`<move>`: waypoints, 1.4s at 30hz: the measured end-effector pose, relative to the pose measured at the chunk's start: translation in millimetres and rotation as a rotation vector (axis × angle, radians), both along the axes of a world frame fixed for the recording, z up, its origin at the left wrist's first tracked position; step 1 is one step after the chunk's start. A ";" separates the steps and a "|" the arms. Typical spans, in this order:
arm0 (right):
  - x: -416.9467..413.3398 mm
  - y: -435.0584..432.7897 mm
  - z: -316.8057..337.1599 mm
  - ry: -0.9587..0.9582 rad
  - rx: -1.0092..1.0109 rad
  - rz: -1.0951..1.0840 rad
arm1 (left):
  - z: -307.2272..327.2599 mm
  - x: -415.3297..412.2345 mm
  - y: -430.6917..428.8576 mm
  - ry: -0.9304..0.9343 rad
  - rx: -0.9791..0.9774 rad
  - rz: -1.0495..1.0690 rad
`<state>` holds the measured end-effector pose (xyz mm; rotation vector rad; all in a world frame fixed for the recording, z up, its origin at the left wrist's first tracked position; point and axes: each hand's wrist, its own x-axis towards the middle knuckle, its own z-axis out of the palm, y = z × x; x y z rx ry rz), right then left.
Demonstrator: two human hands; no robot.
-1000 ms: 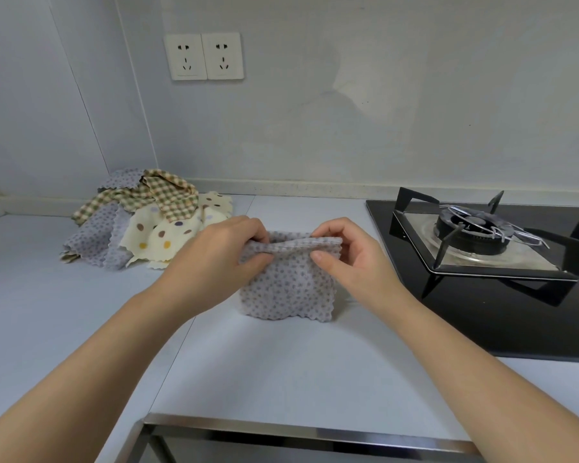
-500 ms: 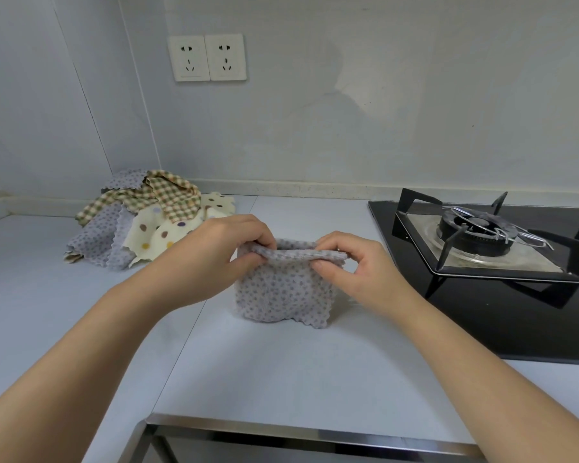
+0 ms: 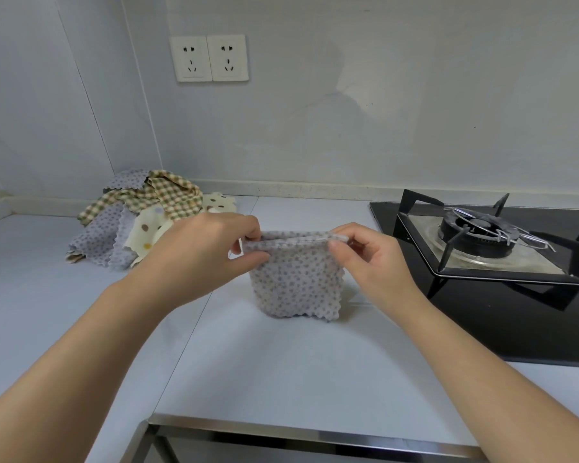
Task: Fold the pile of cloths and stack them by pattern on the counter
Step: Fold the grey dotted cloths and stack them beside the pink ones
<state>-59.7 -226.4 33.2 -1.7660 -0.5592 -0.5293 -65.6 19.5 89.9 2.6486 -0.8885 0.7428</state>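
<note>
Closest to me a brushed steel rim (image 3: 281, 429) runs along the front edge of the pale grey tabletop (image 3: 281, 369). Two bare forearms reach out over it from either side.

Further in, both hands meet over the middle of the tabletop, holding a folded grey cloth with small dark dots and a scalloped edge (image 3: 296, 282). The left hand (image 3: 198, 259) pinches the cloth's upper left corner between thumb and curled fingers. The right hand (image 3: 371, 262) pinches the upper right corner the same way. The doubled top fold is stretched between them, the cloth hangs down from it, and its wavy lower edge is at the tabletop surface; I cannot tell whether it rests there.

To the right, a black glass gas hob (image 3: 502, 329) is set into the tabletop, with a black metal pan support around a dark round burner (image 3: 475, 232).

Back left, near the corner of the walls, lies a loose pile of unfolded cloths (image 3: 114, 235), well apart from the folded one. A green-and-tan checked cloth (image 3: 168, 198) is draped on top, with grey dotted cloths and a cream cloth with large coloured spots (image 3: 147, 228) beneath it.

On the pale wall behind, two white sockets (image 3: 209, 58) sit side by side.
</note>
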 end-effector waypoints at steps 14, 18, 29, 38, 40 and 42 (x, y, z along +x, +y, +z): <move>4.9 -1.2 -0.4 0.068 0.029 -0.196 | -0.5 -0.1 -5.3 -0.070 -0.094 -0.118; 4.4 -2.7 2.1 0.109 0.092 -0.210 | 0.0 0.7 -6.2 -0.099 -0.099 -0.145; 5.7 -1.1 3.5 0.128 0.127 -0.145 | -6.0 -0.5 -10.0 -0.081 -0.173 -0.064; -2.0 11.1 5.9 0.011 0.030 0.002 | -21.6 -5.6 -32.3 -0.039 -0.105 -0.056; -2.8 12.5 5.7 0.023 -0.010 0.021 | -23.1 -6.2 -34.7 -0.062 -0.142 -0.074; -2.7 11.2 5.1 0.038 -0.055 0.038 | -23.3 -5.9 -34.0 -0.060 -0.175 -0.088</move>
